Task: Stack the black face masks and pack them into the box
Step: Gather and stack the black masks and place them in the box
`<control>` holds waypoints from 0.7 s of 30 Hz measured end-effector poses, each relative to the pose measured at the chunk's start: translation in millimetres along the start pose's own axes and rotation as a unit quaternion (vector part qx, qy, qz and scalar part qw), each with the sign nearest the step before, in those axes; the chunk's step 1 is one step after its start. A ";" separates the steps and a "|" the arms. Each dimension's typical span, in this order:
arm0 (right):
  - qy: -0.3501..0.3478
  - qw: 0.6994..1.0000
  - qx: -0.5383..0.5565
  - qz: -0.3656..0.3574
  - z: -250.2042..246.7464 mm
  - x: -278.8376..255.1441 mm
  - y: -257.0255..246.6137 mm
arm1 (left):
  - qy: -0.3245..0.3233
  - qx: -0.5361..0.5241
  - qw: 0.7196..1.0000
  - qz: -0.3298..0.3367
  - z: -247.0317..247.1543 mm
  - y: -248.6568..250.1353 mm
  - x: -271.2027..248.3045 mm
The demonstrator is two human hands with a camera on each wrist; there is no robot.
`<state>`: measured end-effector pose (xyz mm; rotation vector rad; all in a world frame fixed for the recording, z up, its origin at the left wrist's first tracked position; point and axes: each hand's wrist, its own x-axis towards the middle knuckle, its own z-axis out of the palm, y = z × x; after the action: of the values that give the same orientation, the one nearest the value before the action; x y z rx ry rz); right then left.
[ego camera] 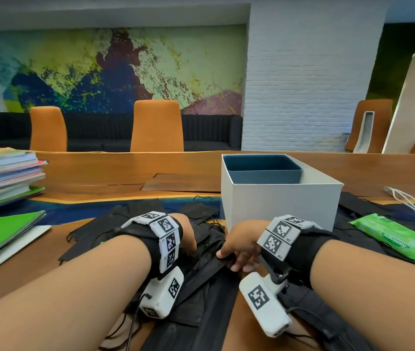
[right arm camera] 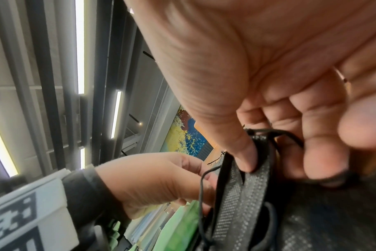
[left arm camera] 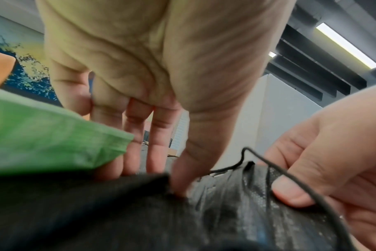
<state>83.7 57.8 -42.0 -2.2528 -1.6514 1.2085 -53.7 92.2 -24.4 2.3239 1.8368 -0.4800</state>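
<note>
A stack of black face masks [ego camera: 209,272] lies on the wooden table in front of me, ear loops trailing. My left hand [ego camera: 191,244] holds its left end, thumb on top and fingers behind [left arm camera: 157,173]. At the right end my right hand [ego camera: 229,259] pinches the stack [right arm camera: 243,195] between thumb and curled fingers [right arm camera: 283,161], and a loop crosses that thumb [left arm camera: 290,191]. The open white box [ego camera: 282,206] stands just behind my right hand, with a dark blue tray [ego camera: 262,171] inside. More loose black masks [ego camera: 145,206] lie spread behind the hands.
A pile of books [ego camera: 6,173] and a green folder [ego camera: 4,231] sit at the left. At the right, a green wipes pack [ego camera: 398,236] lies on more black masks [ego camera: 358,206], with white cables [ego camera: 414,201] beyond. Orange chairs [ego camera: 157,125] stand behind the table.
</note>
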 end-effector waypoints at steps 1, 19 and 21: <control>0.004 1.000 -0.002 -0.008 -0.8 0.5 -0.4 | -0.001 -0.008 1.000 -0.001 0.1 -0.1 -0.1; 0.146 0.943 0.187 -0.235 -39.8 -66.4 6.8 | 0.093 -0.180 0.979 0.013 -36.8 -42.3 -39.6; 0.149 0.906 0.275 -0.284 -46.4 -72.1 10.8 | 0.119 -0.254 0.960 0.022 -41.2 -47.9 -49.2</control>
<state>114.6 9.4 22.7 -1.3934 -1.4516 0.9534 -103.4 71.2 34.7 2.1187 1.7307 0.2675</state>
